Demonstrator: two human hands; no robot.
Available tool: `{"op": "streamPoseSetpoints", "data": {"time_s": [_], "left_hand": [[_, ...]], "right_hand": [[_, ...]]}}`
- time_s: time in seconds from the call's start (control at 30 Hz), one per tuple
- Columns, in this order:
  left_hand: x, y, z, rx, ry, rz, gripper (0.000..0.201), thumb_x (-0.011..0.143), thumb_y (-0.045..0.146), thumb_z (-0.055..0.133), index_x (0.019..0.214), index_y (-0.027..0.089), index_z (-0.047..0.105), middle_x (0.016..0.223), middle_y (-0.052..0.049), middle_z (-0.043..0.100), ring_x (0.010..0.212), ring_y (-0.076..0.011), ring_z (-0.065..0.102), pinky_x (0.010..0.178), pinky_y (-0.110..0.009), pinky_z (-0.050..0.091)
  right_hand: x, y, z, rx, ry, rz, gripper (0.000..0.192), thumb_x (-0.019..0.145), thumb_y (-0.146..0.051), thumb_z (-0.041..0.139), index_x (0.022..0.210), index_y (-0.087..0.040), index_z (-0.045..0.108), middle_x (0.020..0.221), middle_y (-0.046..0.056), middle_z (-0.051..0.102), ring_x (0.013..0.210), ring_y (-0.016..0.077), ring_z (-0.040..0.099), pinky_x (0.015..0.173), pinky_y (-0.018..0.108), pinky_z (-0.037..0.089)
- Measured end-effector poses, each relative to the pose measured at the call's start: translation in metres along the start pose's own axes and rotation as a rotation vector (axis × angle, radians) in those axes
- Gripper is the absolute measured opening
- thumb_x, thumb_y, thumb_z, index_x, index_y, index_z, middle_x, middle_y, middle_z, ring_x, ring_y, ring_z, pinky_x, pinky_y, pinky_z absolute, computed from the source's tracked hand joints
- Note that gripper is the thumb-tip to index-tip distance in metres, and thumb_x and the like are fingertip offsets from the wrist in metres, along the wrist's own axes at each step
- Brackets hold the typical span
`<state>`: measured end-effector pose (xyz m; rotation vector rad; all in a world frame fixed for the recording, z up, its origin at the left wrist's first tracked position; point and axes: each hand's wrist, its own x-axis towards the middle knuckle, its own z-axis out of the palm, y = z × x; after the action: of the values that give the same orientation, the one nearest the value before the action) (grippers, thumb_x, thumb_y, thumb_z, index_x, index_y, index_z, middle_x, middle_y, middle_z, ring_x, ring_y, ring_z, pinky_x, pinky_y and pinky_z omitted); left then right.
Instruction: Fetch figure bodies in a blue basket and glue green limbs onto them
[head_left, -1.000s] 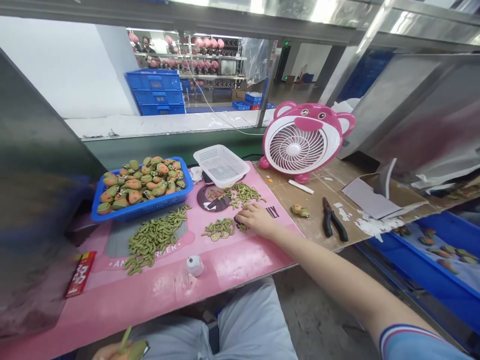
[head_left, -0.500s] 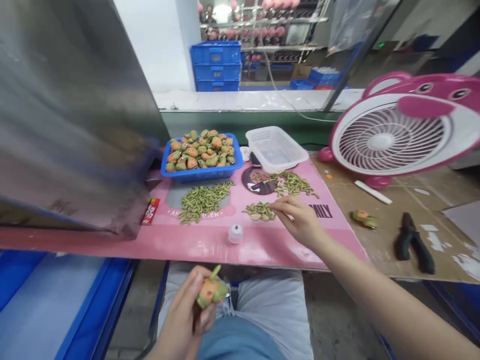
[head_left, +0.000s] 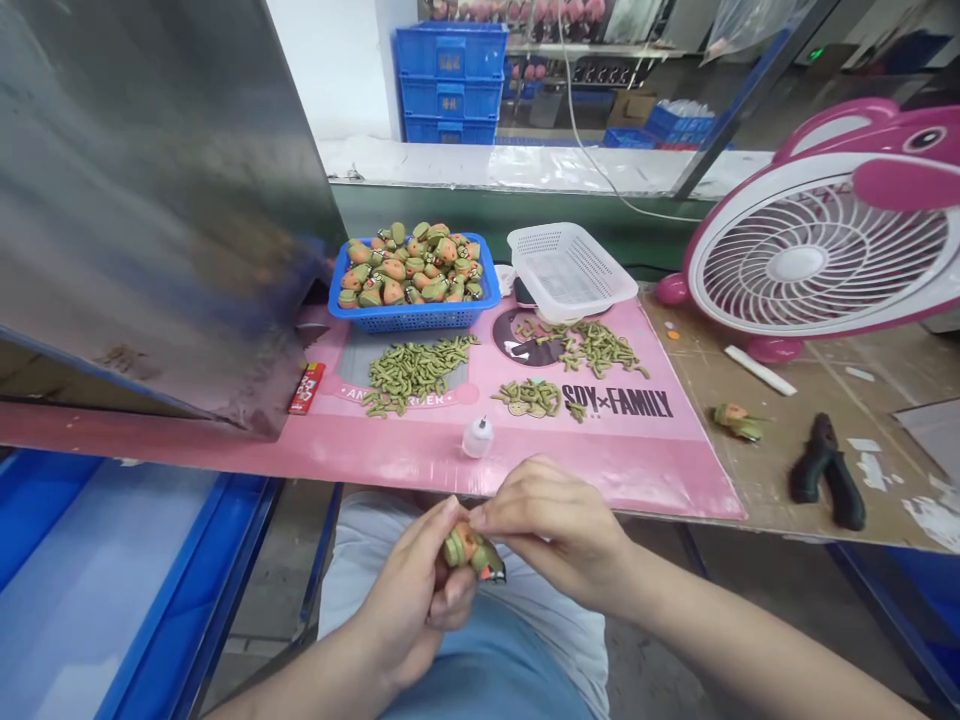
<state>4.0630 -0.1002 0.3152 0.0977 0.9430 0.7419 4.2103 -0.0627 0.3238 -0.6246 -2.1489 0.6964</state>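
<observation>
**Both hands meet below the counter's front edge**

The right hand [head_left: 559, 530] has come back from the green pieces [head_left: 529, 398] and now pinches the small figure [head_left: 466, 548], fingers closed. The left hand [head_left: 418, 595] grips it too, hiding most of it.

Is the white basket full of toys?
No, the white basket looks empty; the orange-and-green toys fill the blue basket beside it.

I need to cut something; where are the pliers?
The pliers lie at the right on the cardboard, below the pink fan, right of a lone figure.
</observation>
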Motion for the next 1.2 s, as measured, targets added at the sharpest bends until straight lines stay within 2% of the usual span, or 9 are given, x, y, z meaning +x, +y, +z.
{"op": "streamPoseSetpoints", "data": {"time_s": [0.27,0.4,0.47,0.6,0.8,0.9,1.0,1.1,1.2], "left_hand": [[0.003,-0.002,0.000,-0.010,-0.015,-0.015,0.048,0.043,0.052,0.076,0.058,0.019,0.046,0.025,0.011,0.036,0.024,0.0011,0.016,0.028,-0.011,0.008],[0.005,-0.004,-0.001,-0.028,-0.011,-0.094,0.049,0.039,0.051,0.078,0.054,0.018,0.044,0.025,0.011,0.034,0.024,0.0014,0.016,0.028,-0.011,0.006],[0.005,-0.004,-0.001,-0.038,0.018,-0.146,0.047,0.045,0.049,0.077,0.051,0.018,0.042,0.025,0.011,0.033,0.024,0.0012,0.016,0.028,-0.011,0.005],[0.007,-0.003,-0.001,-0.045,0.071,-0.228,0.041,0.068,0.046,0.064,0.050,0.018,0.039,0.025,0.010,0.031,0.024,0.0004,0.016,0.030,-0.011,0.004],[0.013,-0.008,-0.003,-0.044,0.054,-0.260,0.042,0.070,0.045,0.063,0.049,0.018,0.038,0.025,0.009,0.031,0.024,0.0004,0.016,0.029,-0.011,0.004],[0.012,-0.008,-0.005,-0.045,0.032,-0.227,0.041,0.062,0.047,0.068,0.052,0.018,0.041,0.025,0.009,0.033,0.024,0.0004,0.016,0.029,-0.012,0.004],[0.010,-0.006,-0.006,-0.020,0.006,-0.114,0.044,0.049,0.051,0.074,0.059,0.018,0.047,0.024,0.010,0.035,0.025,0.0003,0.016,0.029,-0.012,0.005],[0.008,-0.006,-0.005,0.052,-0.008,-0.013,0.048,0.046,0.056,0.072,0.063,0.018,0.049,0.025,0.011,0.035,0.025,-0.0002,0.015,0.029,-0.013,0.006],[0.007,-0.005,-0.004,0.119,-0.003,0.051,0.045,0.051,0.056,0.069,0.062,0.018,0.048,0.027,0.011,0.035,0.026,-0.0007,0.016,0.030,-0.014,0.007]], "right_hand": [[-0.001,-0.004,0.003,-0.066,-0.019,-0.047,0.010,0.081,-0.007,0.056,0.087,-0.014,0.059,0.081,0.003,0.070,0.066,0.0134,0.051,0.064,0.031,0.042],[-0.002,-0.005,0.005,-0.156,-0.053,-0.102,0.010,0.082,-0.005,0.054,0.084,-0.013,0.059,0.079,0.002,0.070,0.068,0.0149,0.047,0.062,0.030,0.040],[-0.002,-0.004,0.005,-0.185,-0.078,-0.116,0.010,0.083,-0.005,0.052,0.084,-0.012,0.059,0.078,0.003,0.069,0.069,0.0152,0.046,0.062,0.030,0.039],[-0.003,-0.002,0.007,-0.203,-0.103,-0.122,0.012,0.085,-0.007,0.049,0.083,-0.011,0.060,0.075,0.004,0.068,0.069,0.0151,0.045,0.062,0.030,0.039],[-0.004,-0.003,0.003,-0.202,-0.227,-0.100,0.014,0.084,-0.004,0.047,0.085,-0.010,0.060,0.076,0.004,0.068,0.070,0.0158,0.046,0.064,0.030,0.041],[-0.004,-0.006,-0.004,-0.191,-0.272,-0.064,0.018,0.084,-0.005,0.046,0.094,-0.011,0.059,0.095,0.008,0.066,0.081,0.0185,0.048,0.071,0.032,0.043],[-0.007,-0.008,-0.009,-0.217,-0.193,0.036,0.025,0.086,-0.011,0.045,0.108,-0.011,0.055,0.115,0.013,0.055,0.097,0.0224,0.045,0.081,0.037,0.042],[-0.010,-0.008,-0.008,-0.187,-0.086,0.159,0.023,0.087,-0.016,0.047,0.109,-0.015,0.054,0.102,0.010,0.057,0.092,0.0196,0.047,0.076,0.033,0.043],[-0.011,-0.007,-0.003,-0.123,-0.065,0.184,0.013,0.085,-0.016,0.054,0.097,-0.017,0.058,0.086,0.005,0.059,0.082,0.0168,0.048,0.070,0.030,0.041]]}}
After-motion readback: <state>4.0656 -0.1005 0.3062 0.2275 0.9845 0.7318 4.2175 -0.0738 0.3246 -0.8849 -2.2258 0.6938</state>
